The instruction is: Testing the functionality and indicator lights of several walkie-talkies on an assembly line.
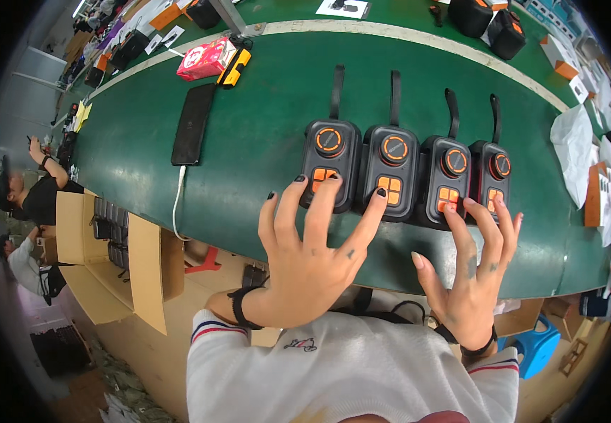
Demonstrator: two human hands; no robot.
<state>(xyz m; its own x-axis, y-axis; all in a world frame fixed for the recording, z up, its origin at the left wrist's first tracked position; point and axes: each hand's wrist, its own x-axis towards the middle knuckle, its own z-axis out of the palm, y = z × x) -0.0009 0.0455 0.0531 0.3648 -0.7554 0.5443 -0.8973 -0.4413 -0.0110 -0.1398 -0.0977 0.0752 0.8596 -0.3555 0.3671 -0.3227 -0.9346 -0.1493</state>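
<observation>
Several black handheld devices stand in a row on the green table, each with a round orange-ringed knob, a cluster of orange buttons and a black strap pointing away from me. My left hand (pixel 317 254) is open, its fingers spread. Its fingertips lie on the buttons of the leftmost device (pixel 348 166) and of the device beside it (pixel 406 173). My right hand (pixel 466 282), also open, has fingertips at the buttons of another device (pixel 434 173) and of the rightmost device (pixel 492 158). Whether the buttons are pressed down I cannot tell.
Left of the row lies a black phone (pixel 192 125) with a white cable (pixel 178 204). Behind it are a pink-and-white packet (pixel 205 59) and a yellow-black object (pixel 235 68). A white bag (pixel 571 144) lies right. An open carton (pixel 145 271) stands at the table's left edge. Two people are farther left.
</observation>
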